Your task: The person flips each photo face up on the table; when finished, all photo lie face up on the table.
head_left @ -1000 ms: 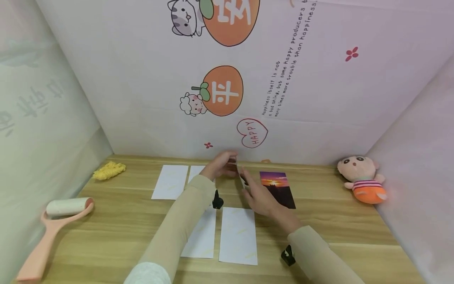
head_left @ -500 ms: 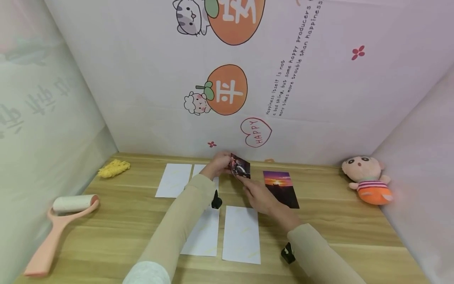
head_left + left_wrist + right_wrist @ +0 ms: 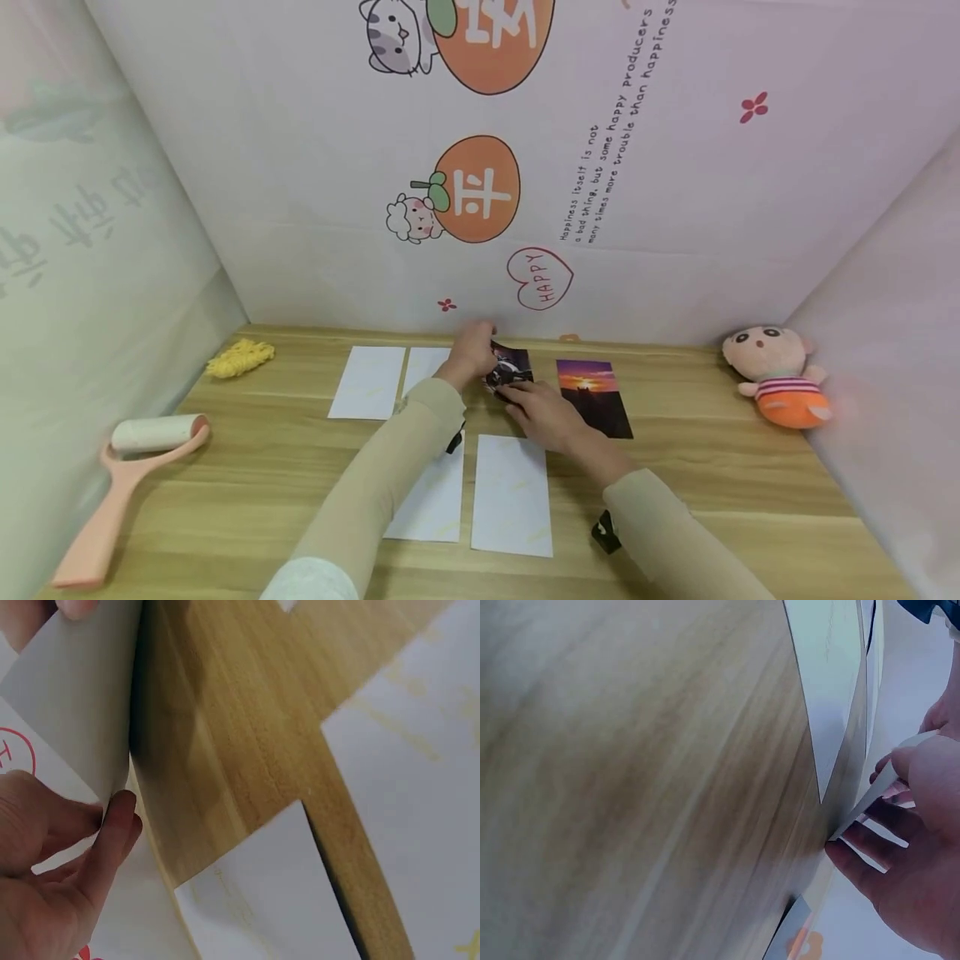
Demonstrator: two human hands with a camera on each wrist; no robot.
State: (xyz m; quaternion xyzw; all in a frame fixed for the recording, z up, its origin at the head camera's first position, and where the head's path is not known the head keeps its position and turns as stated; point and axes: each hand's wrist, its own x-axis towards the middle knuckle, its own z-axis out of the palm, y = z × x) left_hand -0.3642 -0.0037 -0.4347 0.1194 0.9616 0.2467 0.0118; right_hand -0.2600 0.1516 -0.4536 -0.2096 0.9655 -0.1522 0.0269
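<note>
A dark picture card point(image 3: 513, 364) is held slightly tilted over the back middle of the table, its pale back point(image 3: 82, 682) turned to the left wrist view. My left hand point(image 3: 472, 354) pinches its far left corner between thumb and fingertips. Along the near edge, my right hand point(image 3: 546, 414) holds the card with thumb and fingers on opposite sides. To the right lies a sunset picture card point(image 3: 592, 400), face up. White card backs lie left and in front, including a front card point(image 3: 512, 496) and a back-left card point(image 3: 367, 383); my left arm partly covers others.
At the left, a pink-handled lint roller point(image 3: 135, 458) lies on the wooden table point(image 3: 712, 483). Yellow yarn point(image 3: 240, 358) sits in the back left corner and a plush doll point(image 3: 776, 379) at the right. A printed white backdrop point(image 3: 637, 292) rises behind the table.
The card stood nearly edge-on a second ago; its dark picture side has turned up toward the head view and come lower. Both hands have kept hold of it, the left moving slightly down.
</note>
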